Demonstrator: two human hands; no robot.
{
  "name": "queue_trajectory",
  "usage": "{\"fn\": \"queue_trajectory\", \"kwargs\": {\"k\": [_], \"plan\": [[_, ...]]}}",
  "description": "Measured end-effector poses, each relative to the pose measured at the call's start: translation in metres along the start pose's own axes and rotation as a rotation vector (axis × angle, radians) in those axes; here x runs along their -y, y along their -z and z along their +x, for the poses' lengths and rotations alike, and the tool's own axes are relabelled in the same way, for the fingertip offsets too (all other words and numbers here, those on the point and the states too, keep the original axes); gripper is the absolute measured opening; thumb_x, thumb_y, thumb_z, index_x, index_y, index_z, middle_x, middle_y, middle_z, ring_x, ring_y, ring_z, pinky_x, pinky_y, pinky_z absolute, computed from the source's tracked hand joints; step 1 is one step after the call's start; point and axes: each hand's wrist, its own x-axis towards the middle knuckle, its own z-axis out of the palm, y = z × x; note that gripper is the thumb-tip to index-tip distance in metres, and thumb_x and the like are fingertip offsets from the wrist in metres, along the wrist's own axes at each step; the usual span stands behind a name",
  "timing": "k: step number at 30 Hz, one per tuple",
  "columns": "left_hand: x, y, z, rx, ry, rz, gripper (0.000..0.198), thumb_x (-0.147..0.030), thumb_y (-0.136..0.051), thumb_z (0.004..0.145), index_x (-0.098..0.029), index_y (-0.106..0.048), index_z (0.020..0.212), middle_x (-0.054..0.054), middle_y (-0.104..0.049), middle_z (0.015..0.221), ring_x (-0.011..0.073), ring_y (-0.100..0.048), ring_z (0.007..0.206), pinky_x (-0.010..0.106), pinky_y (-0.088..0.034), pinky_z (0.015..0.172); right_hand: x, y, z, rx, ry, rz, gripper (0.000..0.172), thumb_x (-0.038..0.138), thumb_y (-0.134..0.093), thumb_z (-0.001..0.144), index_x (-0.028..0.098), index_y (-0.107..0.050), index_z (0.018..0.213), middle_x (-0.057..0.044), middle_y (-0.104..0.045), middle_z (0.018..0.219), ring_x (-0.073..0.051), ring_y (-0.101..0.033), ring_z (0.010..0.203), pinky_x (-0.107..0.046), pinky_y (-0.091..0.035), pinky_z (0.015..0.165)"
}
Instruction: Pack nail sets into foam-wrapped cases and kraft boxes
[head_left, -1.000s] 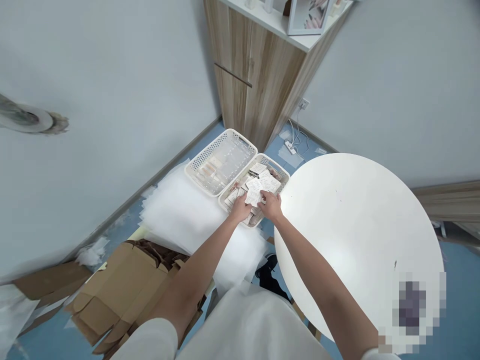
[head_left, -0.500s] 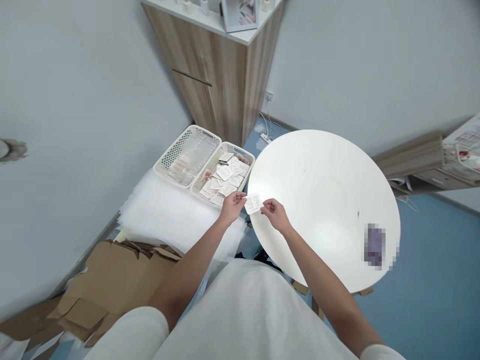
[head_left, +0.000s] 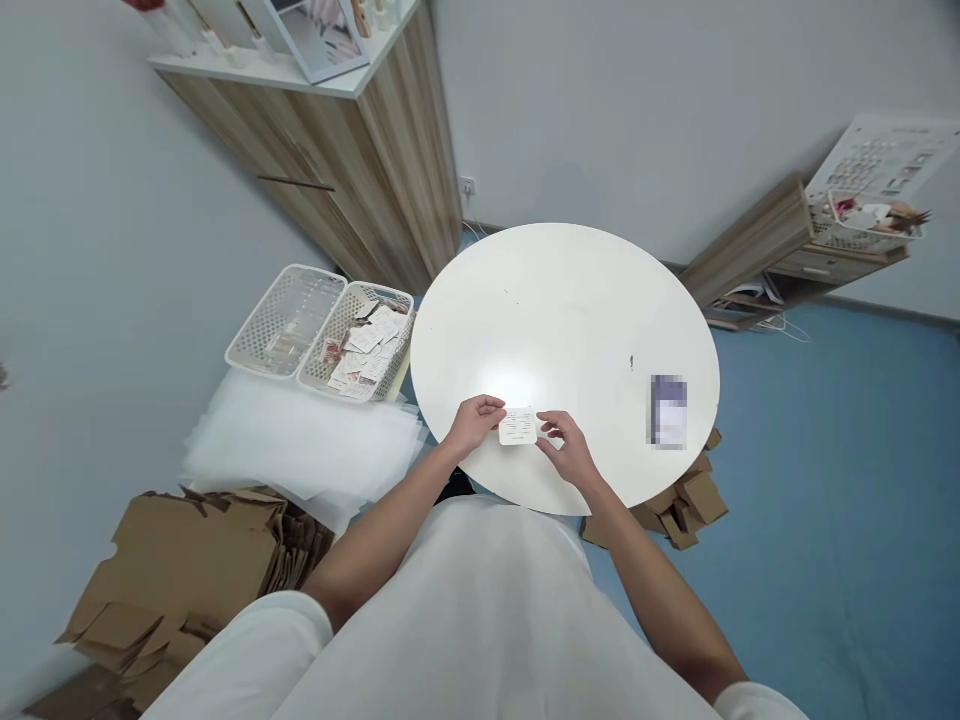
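A small white card [head_left: 517, 426] with rounded corners and printed lines is held over the near part of the round white table [head_left: 577, 300]. My left hand [head_left: 474, 424] pinches the card's left edge between thumb and fingers. At the card's right edge is my right hand [head_left: 568, 448], its thumb and fingers spread apart around the corner side. Whether a fingertip of it still touches the card, I cannot tell. Left of the table, a white basket [head_left: 309, 381] holds many similar cards in a loose heap.
A second white basket [head_left: 247, 362] with clear plastic pieces adjoins the first. Below them lie translucent sheets [head_left: 300, 435] and flattened cardboard [head_left: 195, 550]. A blurred purple item [head_left: 667, 412] rests on the table's right. Behind stand a wood-grain cabinet [head_left: 375, 180] and, at right, a low shelf unit [head_left: 750, 245].
My view has turned right. Both hands have brought the card from the table's left edge, near the baskets, over the tabletop. The right fingers have spread from their pinch.
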Motion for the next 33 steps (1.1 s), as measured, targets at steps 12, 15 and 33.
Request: {"fn": "queue_trajectory", "kwargs": {"k": [12, 15, 33], "plan": [[-0.007, -0.038, -0.007, 0.180, -0.007, 0.111, 0.035, -0.047, -0.049, 0.080, -0.015, -0.064, 0.085, 0.006, -0.065, 0.083, 0.0107, -0.056, 0.066, 0.028, -0.047, 0.068, -0.012, 0.026, -0.009, -0.101, -0.141, 0.196, 0.021, 0.040, -0.053, 0.076, 0.020, -0.059, 0.076, -0.002, -0.060, 0.074, -0.015, -0.055, 0.070, -0.031, -0.045, 0.068], [-0.011, -0.033, -0.007, 0.235, -0.047, 0.160, 0.033, -0.046, -0.052, 0.078, -0.015, -0.064, 0.078, 0.003, -0.061, 0.070, 0.0102, -0.054, 0.062, 0.027, -0.045, 0.066, -0.007, 0.028, -0.003, -0.053, -0.227, 0.313, 0.029, 0.046, -0.055, 0.073, 0.019, -0.059, 0.081, -0.002, -0.061, 0.073, -0.013, -0.052, 0.062, -0.028, -0.044, 0.061], [-0.002, 0.000, -0.002, 0.091, -0.017, 0.063, 0.028, -0.035, -0.061, 0.072, -0.016, -0.055, 0.091, -0.001, -0.058, 0.065, 0.0105, -0.057, 0.061, 0.027, -0.046, 0.066, 0.010, 0.007, 0.019, 0.037, -0.102, 0.197, 0.059, 0.034, -0.064, 0.069, 0.027, -0.044, 0.124, -0.004, -0.051, 0.102, -0.010, -0.052, 0.068, -0.031, -0.046, 0.069]]}}
